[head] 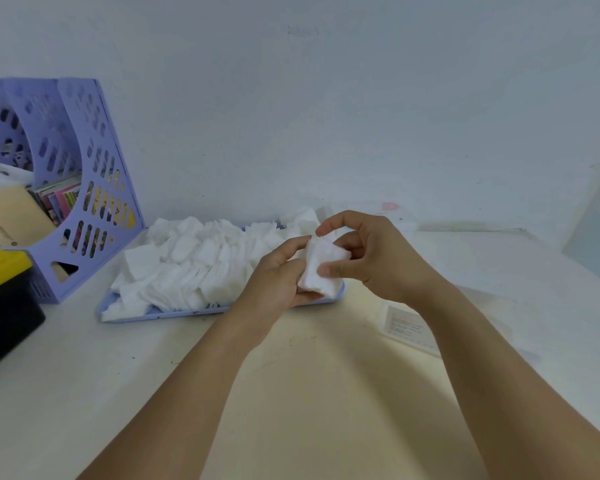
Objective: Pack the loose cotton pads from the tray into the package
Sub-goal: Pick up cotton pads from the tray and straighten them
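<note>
Pale tabletop [84, 393]: both hands, left [274, 275] and right [371, 258], pinch small pad stack [321, 268]; tray [160, 315] beyond-left heaped; package [409, 327] under right wrist; most unpacked.

a lilac plastic file rack [84, 188] with slotted sides stands at the left on the pale tabletop [309, 393], against the white wall [326, 98]. its compartments hold papers, colourful booklets [61, 199] and a beige pad or envelope [11, 216] that leans out at the front. just in front of the rack, at the left edge, sits a black box with a yellow lid [4, 292]. on the right, a small printed white card [407, 323] lies flat on the tabletop.
</note>
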{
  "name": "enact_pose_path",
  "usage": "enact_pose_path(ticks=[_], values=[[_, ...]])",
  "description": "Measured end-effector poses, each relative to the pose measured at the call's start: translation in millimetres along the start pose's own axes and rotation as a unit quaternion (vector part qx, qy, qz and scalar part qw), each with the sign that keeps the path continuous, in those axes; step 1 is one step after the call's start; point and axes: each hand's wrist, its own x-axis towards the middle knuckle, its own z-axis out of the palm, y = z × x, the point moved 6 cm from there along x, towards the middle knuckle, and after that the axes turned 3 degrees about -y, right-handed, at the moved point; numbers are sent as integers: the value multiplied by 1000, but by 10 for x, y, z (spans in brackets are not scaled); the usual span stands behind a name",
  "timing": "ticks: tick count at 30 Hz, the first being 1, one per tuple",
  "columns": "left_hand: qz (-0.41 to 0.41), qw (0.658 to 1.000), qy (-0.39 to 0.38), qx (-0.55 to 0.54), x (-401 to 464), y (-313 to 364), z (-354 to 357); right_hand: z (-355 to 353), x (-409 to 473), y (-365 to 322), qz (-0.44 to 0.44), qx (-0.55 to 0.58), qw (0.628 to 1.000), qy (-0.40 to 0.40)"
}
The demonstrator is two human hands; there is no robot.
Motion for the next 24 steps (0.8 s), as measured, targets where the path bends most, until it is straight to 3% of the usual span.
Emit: enact_pose_path(ticks=[9,16,18,21,24], values=[[49,996,-12,72,9,48,14,-70,-22,4,11,-36,999,30],[40,999,-7,20,7,24,60,19,-22,-56,-15,-14,993,114],[56,998,10,21,19,24,40,98,-19,-14,11,103,988,112],[71,997,36,-18,24,41,16,254,-2,115,114,352,917,148],[54,998,-41,2,-2,-15,185,465,13,144,175,307,927,126]])
